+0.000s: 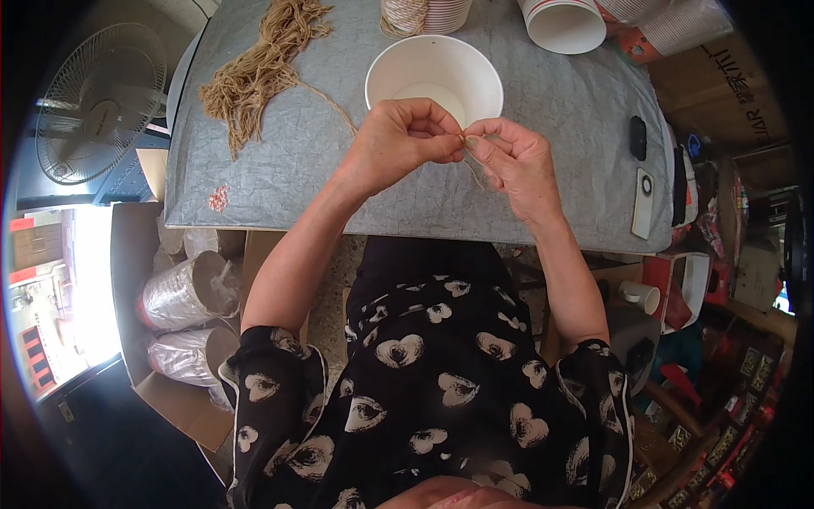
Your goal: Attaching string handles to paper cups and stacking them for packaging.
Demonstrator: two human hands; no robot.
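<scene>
My left hand point(397, 146) and my right hand point(519, 166) meet over the near side of a white paper tub point(434, 61). Both are closed in a pinch, thumb against fingers, on a thin tan string point(475, 175). Its loose ends hang below the fingertips; whether there is a knot between them is too small to tell. From a loose bundle of tan string point(264, 72) at the far left of the table, one strand runs across to my left hand. The open tub stands upright just beyond my hands.
Stacked paper tubs point(445, 15), a wound cord point(404, 15) and a tipped white tub point(566, 25) line the far edge of the grey-covered table point(585, 144). Red-and-white bits point(219, 198) lie left. A black object point(638, 138) and white device point(643, 202) lie right. A fan point(103, 114) stands far left.
</scene>
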